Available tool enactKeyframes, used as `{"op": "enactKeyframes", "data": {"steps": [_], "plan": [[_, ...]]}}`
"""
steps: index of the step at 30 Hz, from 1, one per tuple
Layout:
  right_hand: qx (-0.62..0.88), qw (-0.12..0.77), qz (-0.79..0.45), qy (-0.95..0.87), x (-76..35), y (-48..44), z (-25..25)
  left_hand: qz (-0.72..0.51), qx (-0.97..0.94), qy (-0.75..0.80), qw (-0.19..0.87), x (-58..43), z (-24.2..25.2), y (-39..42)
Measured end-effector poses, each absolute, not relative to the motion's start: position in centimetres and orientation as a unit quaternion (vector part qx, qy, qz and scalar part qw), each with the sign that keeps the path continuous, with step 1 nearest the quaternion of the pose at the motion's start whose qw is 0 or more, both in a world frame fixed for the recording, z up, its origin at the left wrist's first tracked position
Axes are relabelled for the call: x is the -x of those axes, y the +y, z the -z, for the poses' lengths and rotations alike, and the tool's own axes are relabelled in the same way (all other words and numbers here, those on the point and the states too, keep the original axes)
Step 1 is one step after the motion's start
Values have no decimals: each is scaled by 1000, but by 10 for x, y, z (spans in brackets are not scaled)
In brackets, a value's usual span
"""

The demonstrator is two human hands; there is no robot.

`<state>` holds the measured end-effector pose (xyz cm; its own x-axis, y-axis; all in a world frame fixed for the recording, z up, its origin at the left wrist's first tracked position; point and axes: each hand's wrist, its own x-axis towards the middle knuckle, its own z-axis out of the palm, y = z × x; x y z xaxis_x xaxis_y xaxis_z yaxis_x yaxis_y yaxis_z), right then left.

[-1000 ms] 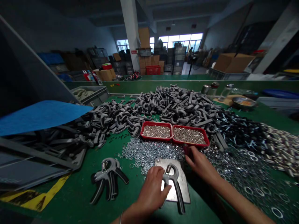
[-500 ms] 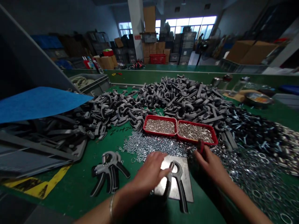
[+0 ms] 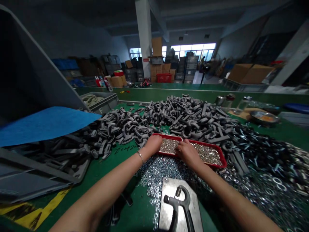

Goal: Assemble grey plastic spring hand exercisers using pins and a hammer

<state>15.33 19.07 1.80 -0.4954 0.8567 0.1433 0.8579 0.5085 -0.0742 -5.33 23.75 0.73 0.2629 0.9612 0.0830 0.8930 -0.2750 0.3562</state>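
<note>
My left hand [image 3: 154, 145] is at the left end of a red tray [image 3: 166, 154] of small metal pins, fingers curled down and closed. My right hand [image 3: 188, 154] reaches to that tray's right end, its fingers bent together among the pins. Whatever either hand holds is too small or hidden to make out. Nearer to me, a hand grip strengthener [image 3: 177, 201] with grey-and-black handles and a coil spring lies on a metal plate [image 3: 166, 193]. A second red tray [image 3: 220, 158], holding longer pins, adjoins the first on the right.
Loose nuts [image 3: 154, 174] spread in front of the trays, with metal rings [image 3: 267, 191] to the right. Grey handle parts [image 3: 190, 112] are heaped behind. Black parts with bolts [image 3: 260, 138] lie at right. A grey crate [image 3: 36, 174] and blue sheet [image 3: 48, 124] flank the left.
Both hands have moved forward from around the metal plate to the left red tray. My left hand has left the hand grip strengthener, which now lies on the plate. The view has tilted up.
</note>
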Motion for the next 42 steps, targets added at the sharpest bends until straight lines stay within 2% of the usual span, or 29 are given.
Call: {"op": "enactKeyframes", "data": {"steps": [7,11,18,24,32,42], "plan": [[515,26,4,-857,-140,231,8,-213,-759,594,163,61,-14,232],[513,28,10,-858,-143,226,7,-249,-771,545,217,53,-19,174],[471,20,10,-882,-140,227,-1,-256,-692,515,436,32,3,44],[497,18,33,-867,-136,222,-2,-259,-739,522,338,9,22,31],[494,17,26,-869,-135,221,-2,-265,-740,537,305,24,26,28],[536,53,-12,-842,-135,219,4,-158,-810,515,230,11,18,42]]}}
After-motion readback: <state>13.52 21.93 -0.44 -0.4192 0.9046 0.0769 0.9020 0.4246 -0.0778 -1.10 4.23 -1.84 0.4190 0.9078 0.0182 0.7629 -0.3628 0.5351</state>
